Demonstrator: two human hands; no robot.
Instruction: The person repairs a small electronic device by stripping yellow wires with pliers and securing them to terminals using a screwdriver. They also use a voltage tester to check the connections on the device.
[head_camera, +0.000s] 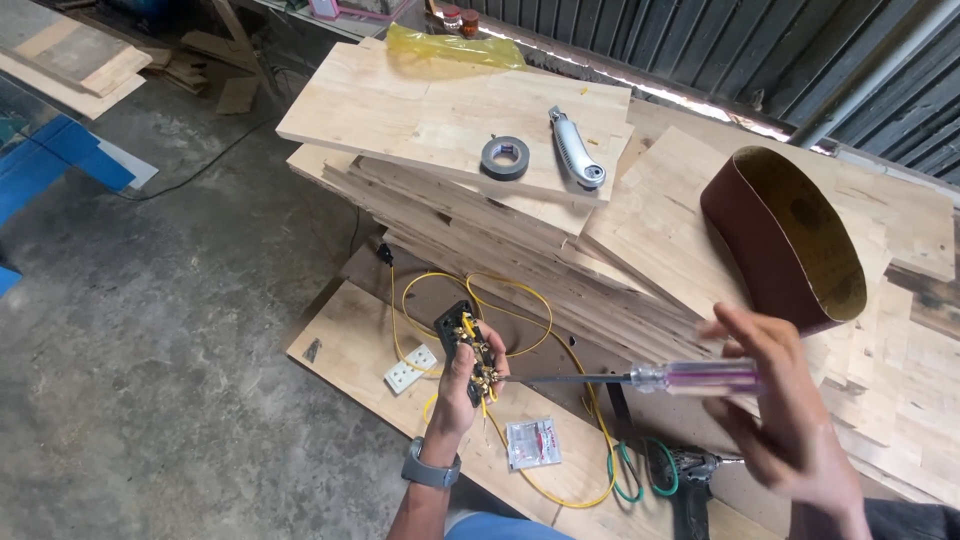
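Your left hand (468, 372) is clenched around a black socket block (470, 352), held up with its back toward you, brass terminals and yellow wire (520, 300) ends showing. Your right hand (790, 400) is grasping a screwdriver (640, 378) with a clear purple handle, shaft pointing left, tip just beside the block but not clearly seated on a screw; the hand is blurred. Grey watch (432, 468) on the left wrist. The block sits above the low wooden board (345, 345) in front of you, where the yellow wire loops lie. Progress, judged from this: wires look already fed into the terminals, so wiring is partly done; tightening looks to be the step in hand; the white socket faceplate (411, 368) lies loose on the board just left of your hand, so closing up is still left. A small clear bag (532, 443), contents too small to tell, lies near your left wrist. Green cable (632, 478) and a drill (690, 480) sit at the bottom edge. Behind, a stack of wood planks (450, 110) carries a roll of black tape (505, 157) and a grey utility knife (575, 150), well apart from your hands. A sanding belt (790, 240) stands on the planks at right. Concrete floor (150, 350) at left.
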